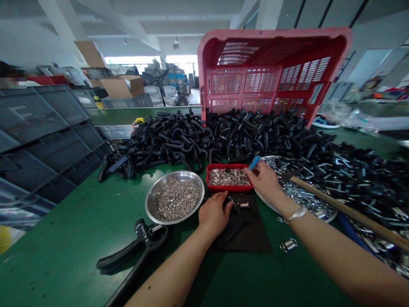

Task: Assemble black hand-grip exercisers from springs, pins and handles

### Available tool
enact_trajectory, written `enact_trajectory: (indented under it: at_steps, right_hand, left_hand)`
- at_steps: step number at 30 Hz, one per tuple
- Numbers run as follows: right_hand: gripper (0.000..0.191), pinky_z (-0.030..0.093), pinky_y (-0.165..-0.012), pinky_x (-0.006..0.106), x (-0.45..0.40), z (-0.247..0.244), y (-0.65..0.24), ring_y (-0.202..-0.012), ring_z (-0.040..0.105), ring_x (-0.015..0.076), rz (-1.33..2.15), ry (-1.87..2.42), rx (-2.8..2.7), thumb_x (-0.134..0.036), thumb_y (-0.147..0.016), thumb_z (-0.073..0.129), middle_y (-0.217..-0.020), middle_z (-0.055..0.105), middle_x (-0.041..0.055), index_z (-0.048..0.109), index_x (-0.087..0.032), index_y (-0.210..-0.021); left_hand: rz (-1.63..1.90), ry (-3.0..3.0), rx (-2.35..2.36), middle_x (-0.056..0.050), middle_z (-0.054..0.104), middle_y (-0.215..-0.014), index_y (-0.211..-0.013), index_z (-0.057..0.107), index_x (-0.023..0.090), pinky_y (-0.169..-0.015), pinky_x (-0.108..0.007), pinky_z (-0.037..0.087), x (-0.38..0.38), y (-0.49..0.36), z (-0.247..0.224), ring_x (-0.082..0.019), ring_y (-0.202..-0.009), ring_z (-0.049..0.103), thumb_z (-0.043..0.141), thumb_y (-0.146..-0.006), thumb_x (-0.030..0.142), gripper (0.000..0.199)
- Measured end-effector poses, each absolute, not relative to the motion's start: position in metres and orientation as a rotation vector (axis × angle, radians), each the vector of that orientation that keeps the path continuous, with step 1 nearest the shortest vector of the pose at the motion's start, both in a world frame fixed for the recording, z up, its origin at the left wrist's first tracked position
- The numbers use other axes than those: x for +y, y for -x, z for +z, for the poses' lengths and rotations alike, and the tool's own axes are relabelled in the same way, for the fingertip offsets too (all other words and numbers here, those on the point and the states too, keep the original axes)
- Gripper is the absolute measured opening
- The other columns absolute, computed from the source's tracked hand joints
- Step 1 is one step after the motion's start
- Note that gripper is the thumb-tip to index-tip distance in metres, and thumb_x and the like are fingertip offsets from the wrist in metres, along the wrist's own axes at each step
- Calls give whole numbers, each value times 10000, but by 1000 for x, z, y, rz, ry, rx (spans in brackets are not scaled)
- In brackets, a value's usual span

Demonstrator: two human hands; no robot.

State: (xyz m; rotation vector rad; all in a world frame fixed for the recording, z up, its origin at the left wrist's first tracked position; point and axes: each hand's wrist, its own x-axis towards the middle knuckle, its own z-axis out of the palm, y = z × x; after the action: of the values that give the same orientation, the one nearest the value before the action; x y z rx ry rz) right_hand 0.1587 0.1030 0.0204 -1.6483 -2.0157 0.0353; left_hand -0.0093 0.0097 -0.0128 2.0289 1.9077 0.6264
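My left hand (214,215) is closed around a black hand-grip exerciser (234,221) lying on a dark mat (255,234); a metal spring (244,205) pokes out of it. At the right end of a red tray (228,188) of small metal pins, my right hand (264,181) has its fingers bent together. Something blue (254,163), a wrap or a small object, shows at its fingertips; whether a pin is pinched there is hidden. Left of the tray stands a steel bowl (150,200) of tiny metal parts. Another black hand-grip exerciser with a spring lies front left.
Black handle parts (179,140) are heaped behind, spilling from a tipped red crate (275,34). A hammer (335,202) with a wooden handle rests across a plate of metal parts at right. A loose spring (289,245) lies nearby. Grey crates (41,119) stand left; a person is partly visible behind.
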Motion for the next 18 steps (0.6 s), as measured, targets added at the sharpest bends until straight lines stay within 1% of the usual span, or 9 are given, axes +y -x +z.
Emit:
enact_trajectory:
  at_steps: [2, 4, 6, 9, 12, 13, 15, 17, 18]
  right_hand:
    - [268, 458, -691, 331, 117, 22, -157, -799, 618, 230, -36, 1811, -2124, -375, -789, 479, -843, 652, 111, 550, -148, -912]
    - [255, 453, -655, 344, 122, 25, -154, -760, 620, 252, -15, 1850, -2181, -386, -736, 541, -780, 656, 118, 594, -150, -817]
    - [286, 447, -650, 359, 119, 29, -150, -765, 617, 267, -26, 1844, -2233, -420, -750, 515, -769, 657, 132, 618, -153, -747]
    - [302, 438, -692, 343, 106, 34, -138, -829, 608, 246, -22, 1713, -2341, -392, -809, 442, -854, 663, 120, 648, -171, -801]
    - [232, 428, -748, 275, 91, 36, -114, -875, 599, 177, 93, 1467, -2514, -323, -813, 465, -932, 672, 38, 656, -228, -903]
    - [223, 425, -762, 259, 86, 37, -103, -884, 597, 160, 143, 1379, -2573, -317, -813, 472, -946, 673, 12, 656, -250, -920]
    - [207, 420, -788, 252, 77, 38, -77, -909, 590, 149, 225, 1231, -2675, -319, -810, 489, -968, 670, -18, 660, -283, -922]
    - [189, 419, -806, 285, 70, 38, -49, -942, 578, 177, 263, 1165, -2746, -312, -804, 511, -981, 664, 9, 666, -268, -902]
    - [183, 421, -809, 308, 67, 37, -35, -954, 572, 198, 269, 1167, -2770, -302, -803, 522, -985, 658, 42, 668, -240, -894]
  left_hand:
    - [611, -2048, 1919, -26, 543, -1219, -1232, 479, 238, -886, -278, 414, 9, 7, -14, -176, -1046, 531, 381, -866, 409, 416]
    - [612, -2073, 1937, -32, 540, -1223, -1234, 478, 223, -885, -278, 415, 7, 3, -14, -179, -1046, 529, 390, -863, 407, 423]
    - [637, -2130, 1965, -40, 525, -1241, -1237, 471, 210, -884, -280, 413, 5, 0, -10, -189, -1058, 516, 435, -842, 409, 444]
    - [579, -2220, 2021, -36, 571, -1169, -1152, 534, 255, -832, -297, 432, 6, 13, 8, -195, -992, 547, 453, -829, 418, 370]
    - [294, -2071, 2279, -48, 646, -976, -960, 626, 275, -749, -335, 450, 10, 52, 33, -218, -873, 594, 434, -830, 407, 267]
    - [168, -1978, 2371, -64, 653, -947, -925, 641, 264, -738, -348, 452, 11, 68, 40, -237, -868, 598, 468, -804, 410, 257]
    - [-30, -1880, 2394, -69, 658, -961, -873, 663, 261, -750, -361, 452, 12, 95, 48, -265, -898, 591, 569, -714, 436, 254]
    - [-147, -1852, 2302, -65, 661, -988, -856, 675, 272, -768, -360, 453, 12, 109, 48, -272, -917, 590, 625, -649, 437, 269]
    - [-168, -1849, 2262, -71, 662, -999, -865, 677, 270, -773, -358, 456, 11, 111, 45, -271, -920, 593, 626, -648, 426, 273]
